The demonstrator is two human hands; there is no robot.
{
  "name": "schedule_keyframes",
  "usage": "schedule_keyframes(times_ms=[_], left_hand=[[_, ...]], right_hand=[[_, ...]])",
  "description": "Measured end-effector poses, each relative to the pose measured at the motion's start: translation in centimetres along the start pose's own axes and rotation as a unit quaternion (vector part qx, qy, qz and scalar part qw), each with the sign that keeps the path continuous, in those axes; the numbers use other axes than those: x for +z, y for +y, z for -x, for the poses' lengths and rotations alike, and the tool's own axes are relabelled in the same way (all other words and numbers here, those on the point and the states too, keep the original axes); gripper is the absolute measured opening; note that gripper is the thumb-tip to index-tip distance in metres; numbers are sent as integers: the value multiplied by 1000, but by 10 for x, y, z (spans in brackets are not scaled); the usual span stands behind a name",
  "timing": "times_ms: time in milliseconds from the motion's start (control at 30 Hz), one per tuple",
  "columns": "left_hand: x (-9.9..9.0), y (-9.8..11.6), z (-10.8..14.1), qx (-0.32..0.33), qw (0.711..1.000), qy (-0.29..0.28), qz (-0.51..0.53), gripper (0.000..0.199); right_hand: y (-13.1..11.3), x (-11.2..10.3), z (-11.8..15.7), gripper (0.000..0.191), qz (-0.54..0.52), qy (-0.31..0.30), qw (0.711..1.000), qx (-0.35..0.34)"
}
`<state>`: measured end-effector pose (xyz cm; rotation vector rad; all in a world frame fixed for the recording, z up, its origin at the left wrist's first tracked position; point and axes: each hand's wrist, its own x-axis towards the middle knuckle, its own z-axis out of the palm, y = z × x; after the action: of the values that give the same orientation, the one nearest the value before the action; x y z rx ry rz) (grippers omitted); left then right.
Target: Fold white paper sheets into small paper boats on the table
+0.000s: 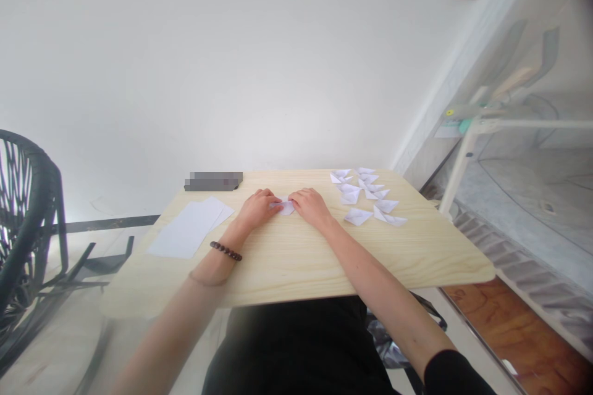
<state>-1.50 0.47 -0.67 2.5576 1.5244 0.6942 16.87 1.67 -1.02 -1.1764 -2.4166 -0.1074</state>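
A small piece of folded white paper lies at the middle of the table between my two hands. My left hand pinches its left side, fingers curled with the thumb near the paper. On its right side, my right hand presses and grips the edge with bent fingers. The paper's far part is partly hidden by the fingers. Several folded paper boats sit in loose rows to the right. Flat white sheets are stacked on the left, slightly fanned.
The pale wooden table stands against a white wall. A dark blurred-out object lies at its far left corner. A dark woven chair is on the left, and a white metal frame rises beyond the right edge.
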Motion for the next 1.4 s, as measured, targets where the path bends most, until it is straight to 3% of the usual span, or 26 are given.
schedule_keyframes(times_ms=[433, 833, 1133, 1400], left_hand=[[-6, 6, -1, 4, 998, -17, -63, 32], [-15, 12, 6, 42, 990, -46, -126, 34], [-22, 6, 6, -37, 993, -65, -89, 42], [-10, -3, -1, -101, 994, -23, -41, 31]], right_hand=[[-4, -7, 3, 20, 18, -9, 1000, 12], [-18, -19, 6, 34, 97, -50, 988, 107], [-19, -19, 6, 33, 97, -56, 989, 101], [-17, -16, 7, 25, 35, -18, 998, 50]])
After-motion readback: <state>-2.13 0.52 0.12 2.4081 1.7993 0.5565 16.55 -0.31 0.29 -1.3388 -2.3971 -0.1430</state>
